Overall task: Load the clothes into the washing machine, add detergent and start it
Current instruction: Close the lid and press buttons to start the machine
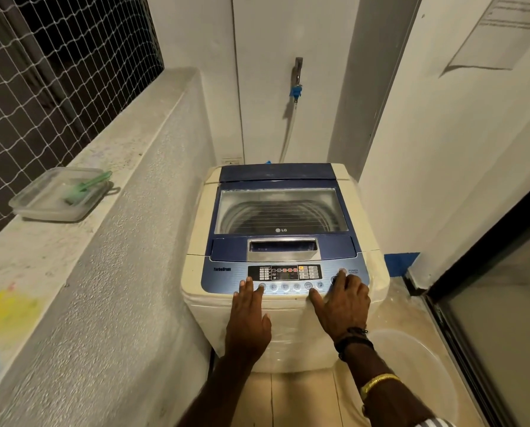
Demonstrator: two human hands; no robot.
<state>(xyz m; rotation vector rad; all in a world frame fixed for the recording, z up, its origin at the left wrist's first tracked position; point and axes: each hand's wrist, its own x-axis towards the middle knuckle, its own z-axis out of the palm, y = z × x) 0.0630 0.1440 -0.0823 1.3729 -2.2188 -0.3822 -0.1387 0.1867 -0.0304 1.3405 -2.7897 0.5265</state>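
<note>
On the ledge (109, 241) at the far left sits a clear tub (42, 204) with a green scoop (88, 186) in it, well apart from everything else; it may be the detergent, though I cannot tell. Next comes the washer (288, 340), standing against the back wall with its lid (280, 211) shut. Through the window I see only a dark drum, and whether clothes lie inside I cannot say.

The left hand (248, 315) lies flat on the front edge, fingers straight, tips touching the left end of the panel (285, 274); it holds nothing. The display glows red and orange, so the machine looks switched on. The right hand (340, 306) is spread wide and bare too, thumb by the row of round keys, forefinger stretched up to the power button (343, 270).

With the lid down and both hands at the keys, I judge the step to be the last one: setting and starting the wash. The next move calls for one firm press on the right key, likely the start key just beside that forefinger, not a second push on power.

A pale basin (417, 359) sits on the floor to the right.
</note>
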